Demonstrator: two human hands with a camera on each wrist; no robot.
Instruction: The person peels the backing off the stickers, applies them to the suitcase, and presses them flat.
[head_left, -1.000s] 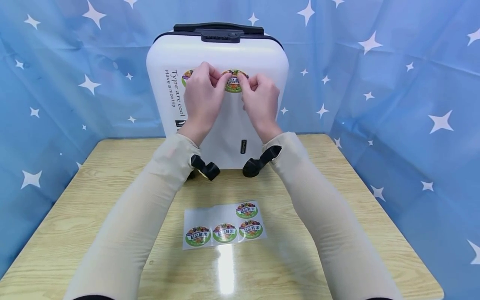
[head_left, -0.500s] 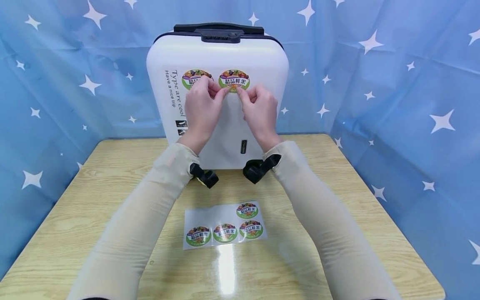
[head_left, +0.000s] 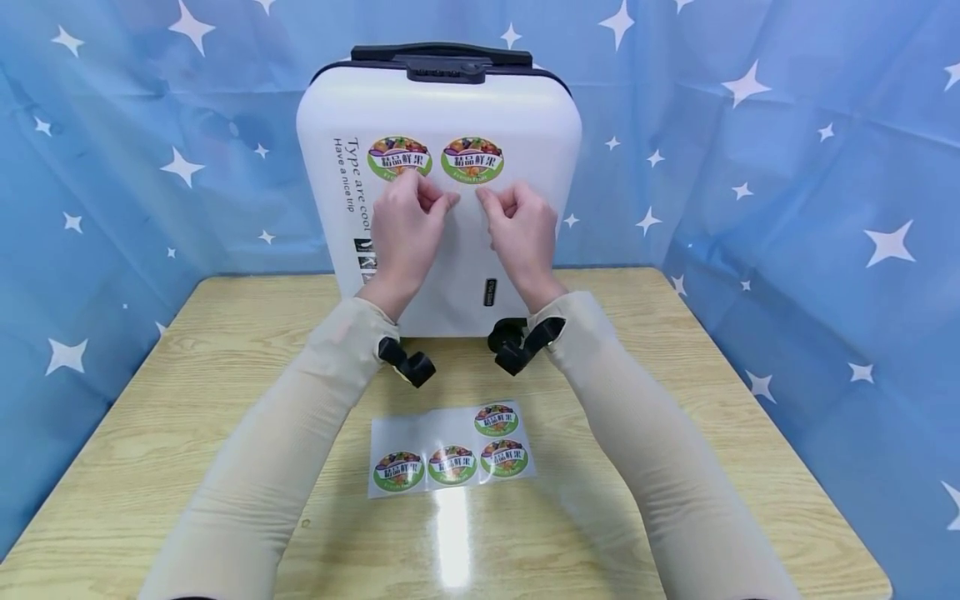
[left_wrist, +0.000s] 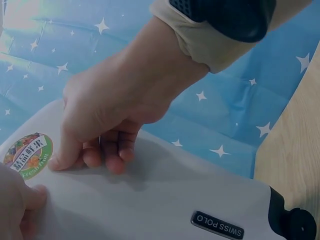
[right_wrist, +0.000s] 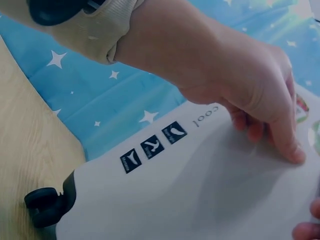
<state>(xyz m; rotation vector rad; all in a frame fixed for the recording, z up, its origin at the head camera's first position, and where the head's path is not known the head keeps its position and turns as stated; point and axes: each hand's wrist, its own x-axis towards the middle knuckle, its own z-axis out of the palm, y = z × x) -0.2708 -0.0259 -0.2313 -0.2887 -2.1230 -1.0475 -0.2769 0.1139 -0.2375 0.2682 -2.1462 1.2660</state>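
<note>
A white suitcase point(head_left: 450, 108) stands upright with two oval fruit stickers on its front, a left sticker point(head_left: 400, 154) and a right sticker point(head_left: 472, 160). Just under the right sticker, my left hand point(head_left: 407, 221) has its fingers curled and its thumb tip at the suitcase surface; it overlaps the left sticker's lower edge. My right hand point(head_left: 522, 233) mirrors it, thumb near the sticker's lower rim. Across the suitcase, the left wrist view shows the right hand point(left_wrist: 105, 105) beside the right sticker point(left_wrist: 30, 156). The right wrist view shows the left hand point(right_wrist: 250, 90). Neither hand holds anything.
On the wooden table point(head_left: 247, 358) in front of the suitcase lies a sticker sheet point(head_left: 401, 432) with several oval stickers. A black handle point(head_left: 442, 54) tops the suitcase, and a dark wheel point(head_left: 507, 333) shows below. Blue star-patterned curtains point(head_left: 750, 167) surround the table.
Both hands have slid down the suitcase front, from over the right sticker to just below it. Both stickers now show almost whole. The sheet on the table stays put.
</note>
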